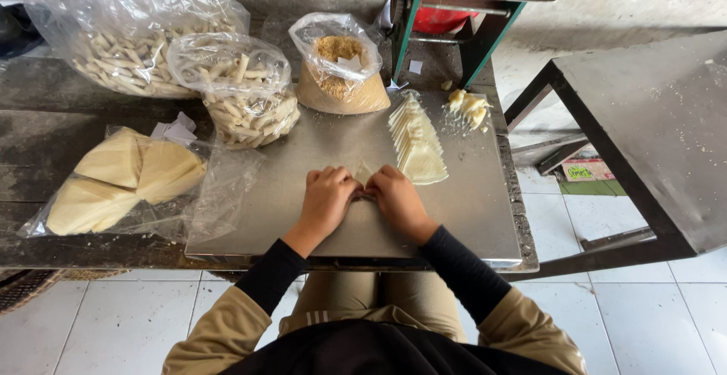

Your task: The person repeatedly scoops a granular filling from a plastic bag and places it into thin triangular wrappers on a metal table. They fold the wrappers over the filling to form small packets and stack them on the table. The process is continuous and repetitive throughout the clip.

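My left hand (327, 197) and my right hand (397, 197) lie knuckles up, side by side, on a steel sheet (469, 201). Their fingers close together over a pale triangular dough wrapper (364, 173), of which only the tip shows between them. Just to the right, a fanned row of triangular wrappers (415, 139) lies on the sheet. A small lump of pale dough scraps (469, 107) sits beyond that row.
An open bag of brown crumbly filling (338, 66) stands at the back. Two clear bags of rolled sticks (241, 95) (129, 53) sit to the left, and a bag of wrapper stacks (125, 178) lies nearer. A dark metal table (651, 125) stands right; a green machine frame (485, 34) behind.
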